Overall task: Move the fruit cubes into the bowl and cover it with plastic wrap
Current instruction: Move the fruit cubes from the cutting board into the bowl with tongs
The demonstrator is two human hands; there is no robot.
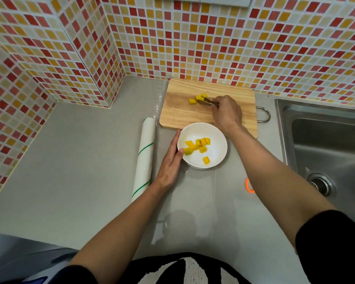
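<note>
A: Where's the fruit?

B: Most cubes sit in the bowl; a few more wait on the board. The right hand pinches a metal tool, tongs perhaps, it's too small to tell, at those cubes.

A: And the left hand?

B: Flat against the bowl's side, fingers straight, steadying it.

A: Risks?

B: I'd guess a slippery cube could drop mid-carry onto the counter. The wrap roll lies just left, untouched.

A: Any writing?

B: None legible; only green stripes on the roll.
</note>
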